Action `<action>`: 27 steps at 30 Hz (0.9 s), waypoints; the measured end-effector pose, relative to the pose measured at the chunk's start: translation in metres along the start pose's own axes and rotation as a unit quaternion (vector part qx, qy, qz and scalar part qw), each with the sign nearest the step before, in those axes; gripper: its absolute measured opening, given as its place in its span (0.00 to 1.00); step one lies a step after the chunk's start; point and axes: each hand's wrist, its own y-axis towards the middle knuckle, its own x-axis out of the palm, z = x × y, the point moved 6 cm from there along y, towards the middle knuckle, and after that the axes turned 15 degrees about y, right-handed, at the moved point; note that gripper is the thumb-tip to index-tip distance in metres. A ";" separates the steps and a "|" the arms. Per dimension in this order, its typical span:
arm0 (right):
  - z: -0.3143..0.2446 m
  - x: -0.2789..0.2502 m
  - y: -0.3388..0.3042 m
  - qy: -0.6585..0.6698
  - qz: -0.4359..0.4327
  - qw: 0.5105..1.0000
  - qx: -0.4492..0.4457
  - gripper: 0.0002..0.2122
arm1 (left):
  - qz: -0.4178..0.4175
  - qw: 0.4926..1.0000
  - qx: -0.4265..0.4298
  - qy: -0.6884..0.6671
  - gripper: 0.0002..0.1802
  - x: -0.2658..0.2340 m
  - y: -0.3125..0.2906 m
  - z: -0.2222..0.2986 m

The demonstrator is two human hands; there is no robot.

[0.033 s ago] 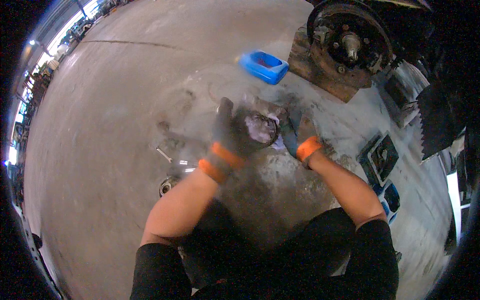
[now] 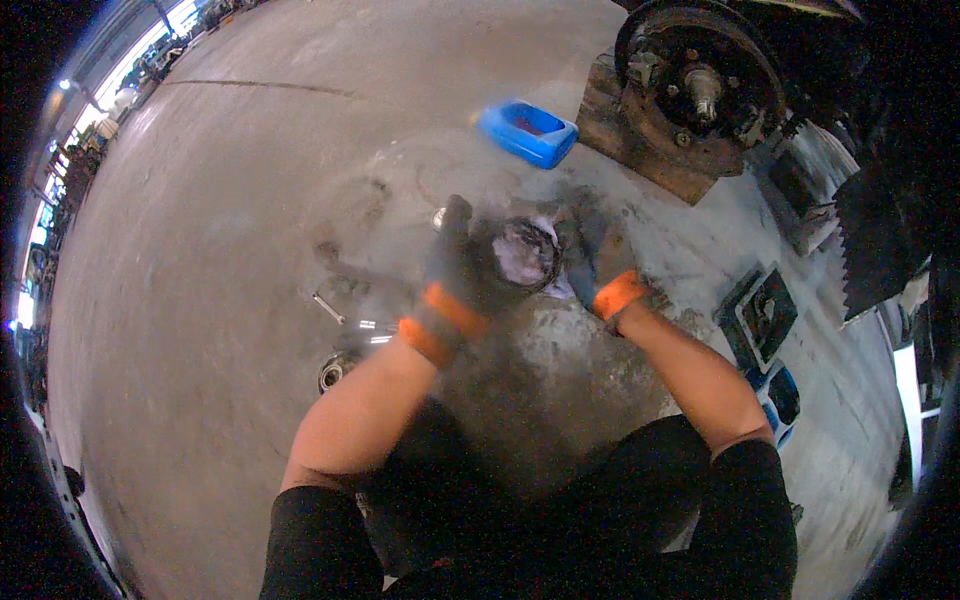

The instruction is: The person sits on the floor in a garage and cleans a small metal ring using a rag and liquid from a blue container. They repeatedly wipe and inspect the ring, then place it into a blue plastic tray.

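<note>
Dark gloves with orange cuffs cover both hands, in front of me over the floor. My left hand (image 2: 465, 255) is closed round the left side of a dark ring-shaped metal part (image 2: 552, 268). A crumpled pale material, perhaps a rag (image 2: 523, 260), shows through its opening and at its right edge. My right hand (image 2: 597, 255) is at the ring's right side, fingers bent towards it. Blur and dark gloves hide what those fingers hold. Beyond the left fingertips a small shiny round piece (image 2: 439, 217) shows.
A cut-open blue plastic container (image 2: 530, 134) lies ahead. At the far right stands a wheel hub with a spindle (image 2: 703, 92). A wrench (image 2: 328, 308) and a round bearing-like part (image 2: 336, 373) lie left, near my forearm. A black tray-like object (image 2: 765, 315) is at right.
My right hand has shifted slightly at the ring's edge, with its fingers drawn back from above it. The pale material inside the ring looks darker and rearranged. My left hand has barely moved.
</note>
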 end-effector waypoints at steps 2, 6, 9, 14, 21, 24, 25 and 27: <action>-0.033 -0.017 0.002 -0.018 -0.011 0.999 -0.036 0.21 | 0.077 0.996 -0.028 0.020 0.42 0.009 -0.005 -0.008; -0.054 -0.038 0.001 0.083 -0.057 0.995 -0.005 0.20 | -0.090 0.995 -0.035 -0.034 0.36 0.025 -0.009 -0.010; -0.032 -0.034 0.003 0.082 -0.004 0.997 0.012 0.19 | -0.095 0.994 -0.028 -0.044 0.32 0.032 -0.002 -0.011; -0.044 -0.035 0.006 0.153 0.087 0.981 -0.081 0.18 | -0.133 0.990 -0.028 -0.027 0.26 0.038 -0.003 -0.004; -0.033 -0.055 0.007 0.157 0.022 0.987 -0.010 0.18 | -0.212 0.968 -0.114 -0.076 0.26 0.046 -0.006 -0.020; 0.001 -0.074 0.006 0.043 0.153 0.986 -0.040 0.19 | -0.117 0.982 -0.145 0.043 0.31 0.048 -0.008 -0.028; -0.003 -0.074 0.009 0.094 0.146 0.985 -0.008 0.19 | -0.097 0.985 -0.134 0.046 0.33 0.042 -0.006 -0.030; -0.009 -0.072 0.012 0.199 0.142 0.968 0.057 0.20 | -0.051 0.989 -0.120 0.075 0.36 0.034 -0.006 -0.028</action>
